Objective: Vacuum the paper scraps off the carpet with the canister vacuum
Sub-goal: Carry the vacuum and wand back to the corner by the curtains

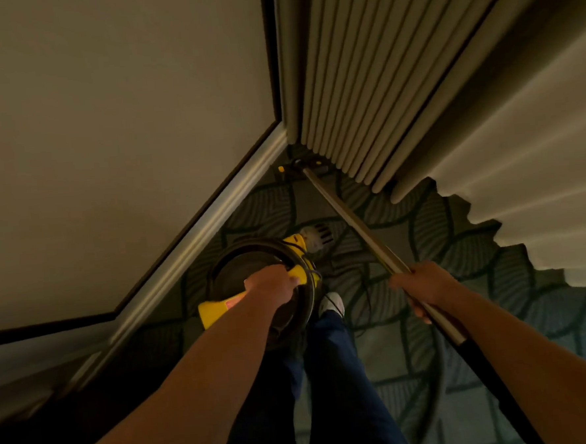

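Observation:
My left hand (273, 281) grips the yellow handle of the canister vacuum (254, 286), a round dark drum with yellow fittings, held above the leaf-patterned carpet (374, 278). My right hand (426, 287) is closed around the metal wand (357, 224). The wand runs forward to the black floor nozzle (303, 168), which sits in the room's corner under the curtain's hem. Behind my right hand the wand joins a black hose (493, 377). I see no paper scraps in this dim light.
A wall with a pale baseboard (203, 234) runs along the left. Pleated grey curtains (379, 79) hang on the right, their hem brushing the carpet. My legs in dark trousers and a white shoe (331, 303) stand beside the canister.

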The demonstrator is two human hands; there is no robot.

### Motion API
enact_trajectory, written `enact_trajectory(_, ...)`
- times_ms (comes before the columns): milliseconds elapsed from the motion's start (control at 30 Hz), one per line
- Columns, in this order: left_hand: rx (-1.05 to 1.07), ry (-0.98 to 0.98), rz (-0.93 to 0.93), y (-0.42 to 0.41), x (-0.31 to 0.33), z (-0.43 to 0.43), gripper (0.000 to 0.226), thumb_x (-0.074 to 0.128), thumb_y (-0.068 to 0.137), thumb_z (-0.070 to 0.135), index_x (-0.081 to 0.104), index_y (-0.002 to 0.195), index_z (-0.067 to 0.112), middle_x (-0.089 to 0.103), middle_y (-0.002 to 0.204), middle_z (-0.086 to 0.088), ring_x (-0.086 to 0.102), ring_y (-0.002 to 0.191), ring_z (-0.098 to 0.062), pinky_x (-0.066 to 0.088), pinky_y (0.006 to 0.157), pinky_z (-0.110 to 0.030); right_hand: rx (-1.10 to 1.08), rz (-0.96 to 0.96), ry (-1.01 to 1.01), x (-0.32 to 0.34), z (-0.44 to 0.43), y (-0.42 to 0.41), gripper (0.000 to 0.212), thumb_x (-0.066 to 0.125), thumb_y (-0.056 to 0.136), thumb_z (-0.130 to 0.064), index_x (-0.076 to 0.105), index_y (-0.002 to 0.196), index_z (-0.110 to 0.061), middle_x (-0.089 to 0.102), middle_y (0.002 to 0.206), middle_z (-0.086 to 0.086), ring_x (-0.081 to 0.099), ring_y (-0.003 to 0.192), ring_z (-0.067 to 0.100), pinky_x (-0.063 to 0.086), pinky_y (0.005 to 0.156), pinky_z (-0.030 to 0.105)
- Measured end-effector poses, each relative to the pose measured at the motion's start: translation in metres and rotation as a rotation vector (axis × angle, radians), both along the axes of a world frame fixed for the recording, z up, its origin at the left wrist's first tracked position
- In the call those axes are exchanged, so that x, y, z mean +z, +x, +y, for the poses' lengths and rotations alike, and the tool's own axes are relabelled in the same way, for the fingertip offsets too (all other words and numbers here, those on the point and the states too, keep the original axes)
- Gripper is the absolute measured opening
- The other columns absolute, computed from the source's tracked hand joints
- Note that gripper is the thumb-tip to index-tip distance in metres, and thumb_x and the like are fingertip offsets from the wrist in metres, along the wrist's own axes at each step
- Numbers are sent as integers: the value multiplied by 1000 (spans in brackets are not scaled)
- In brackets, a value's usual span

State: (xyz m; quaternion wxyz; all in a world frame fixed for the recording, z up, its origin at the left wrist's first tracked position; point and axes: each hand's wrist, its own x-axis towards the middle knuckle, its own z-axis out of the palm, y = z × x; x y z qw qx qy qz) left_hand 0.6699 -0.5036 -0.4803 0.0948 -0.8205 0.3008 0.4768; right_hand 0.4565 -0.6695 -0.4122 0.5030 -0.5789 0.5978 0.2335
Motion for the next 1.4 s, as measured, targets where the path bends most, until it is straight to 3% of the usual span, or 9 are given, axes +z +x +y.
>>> enact_trajectory(400, 62, 90, -39, 4, 10, -60, 51, 43, 98, 49, 50, 138, 17, 54, 136, -8, 51, 123, -29, 39, 96, -41, 100, -16, 59, -10, -104, 49, 17, 67, 84, -21, 64, 83, -5, 54, 57, 12, 51, 41, 21, 43, 43, 24)
enact_trajectory(600, -20, 38, -73, 16, 21, -116, 43, 45, 98, 48, 56, 127, 17, 58, 128, -9, 54, 118, -31, 39, 89, -40, 167, 1, 53, -3, -139, 48, 17, 67, 86, -21, 63, 83, -4, 55, 58, 14, 51, 39, 21, 45, 43, 25)
enact_trajectory(733, -105, 21, -81, 29, 21, -147, 41, 48, 98, 47, 57, 123, 16, 60, 122, -9, 56, 113, -30, 38, 82, -38, 183, -2, 39, 1, -166, 50, 20, 68, 85, -19, 62, 85, 0, 54, 48, 12, 49, 33, 20, 42, 39, 24)
enact_trajectory(1067, -303, -19, -188, 58, 22, -188, 39, 48, 99, 43, 56, 128, 18, 59, 128, -8, 54, 120, -30, 42, 91, -37, 248, 47, 8, 11, -193, 79, 20, 68, 88, -20, 58, 87, -2, 53, 45, 12, 48, 29, 19, 42, 35, 23)
enact_trajectory(1267, -308, 27, -65, 83, 21, -207, 34, 48, 100, 32, 56, 126, 13, 60, 121, -9, 56, 115, -31, 42, 94, -42, 330, 96, 14, 24, -212, 100, 27, 67, 91, -26, 58, 100, -2, 54, 51, 14, 48, 35, 20, 42, 37, 23)
enact_trajectory(1400, -254, -55, 22, 93, 31, -234, 33, 50, 97, 35, 61, 120, 13, 62, 119, -9, 58, 110, -31, 48, 93, -44, 403, 112, -28, 36, -231, 113, 29, 66, 89, -34, 60, 93, -6, 56, 54, 12, 50, 37, 20, 42, 39, 23)
